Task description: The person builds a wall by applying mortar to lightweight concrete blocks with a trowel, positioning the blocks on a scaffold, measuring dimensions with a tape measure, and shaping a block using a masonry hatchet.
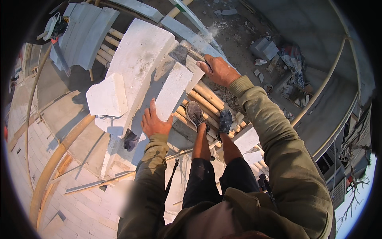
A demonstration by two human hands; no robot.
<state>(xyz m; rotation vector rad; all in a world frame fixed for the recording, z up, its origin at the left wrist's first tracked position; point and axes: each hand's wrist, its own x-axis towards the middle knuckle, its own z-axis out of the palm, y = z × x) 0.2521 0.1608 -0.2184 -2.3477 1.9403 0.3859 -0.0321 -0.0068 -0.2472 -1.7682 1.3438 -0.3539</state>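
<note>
White block (173,91) lies against the spread left hand (156,122).

Shot in strong, warm daylight, glaring near-white off the pale blocks (137,51) and falling to shade along the grey wall (314,36) at far right. Marked at left by dark shadows across the tan surface (87,139). Bowed toward the rim, curving the long pole (320,94) at right, and ringed in black. Sharp around the middle, but smeared in one soft patch beside the near-left sleeve (146,179).
</note>
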